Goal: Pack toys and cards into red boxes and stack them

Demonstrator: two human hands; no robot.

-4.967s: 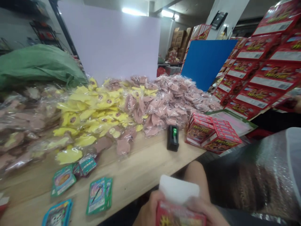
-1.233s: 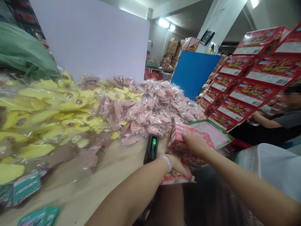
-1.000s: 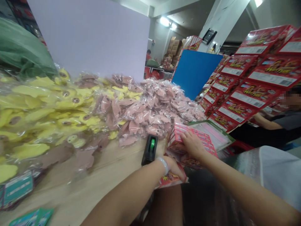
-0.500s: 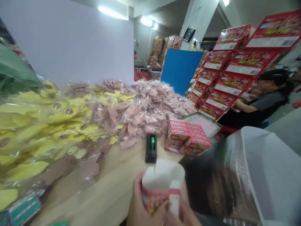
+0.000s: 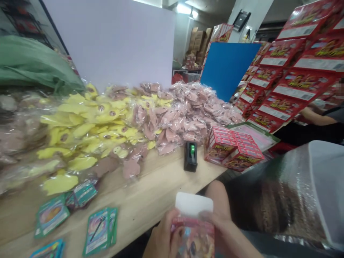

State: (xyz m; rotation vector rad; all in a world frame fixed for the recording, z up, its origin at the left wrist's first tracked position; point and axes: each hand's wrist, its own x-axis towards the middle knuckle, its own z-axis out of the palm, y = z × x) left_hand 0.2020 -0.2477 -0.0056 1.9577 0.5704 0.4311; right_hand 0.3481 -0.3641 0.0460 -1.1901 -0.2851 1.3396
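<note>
Both hands (image 5: 164,233) (image 5: 219,224), seemingly half-curled, grip one red box (image 5: 197,239).

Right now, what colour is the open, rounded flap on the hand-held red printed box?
The open flap is white, clearest in the head view.

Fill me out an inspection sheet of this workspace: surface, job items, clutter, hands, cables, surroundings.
Surface: pale wooden table.
Job items: red box, white flap sticking out at its far end.
Clutter: heaped bagged yellow pieces and pink pieces, green-edged cards, tape dispenser, grouped small red boxes.
Hands: left hand and right hand both hold the box.
Cables: nothing seen.
Surroundings: stacked red cartons, blue panel, a co-worker's arm.
</note>
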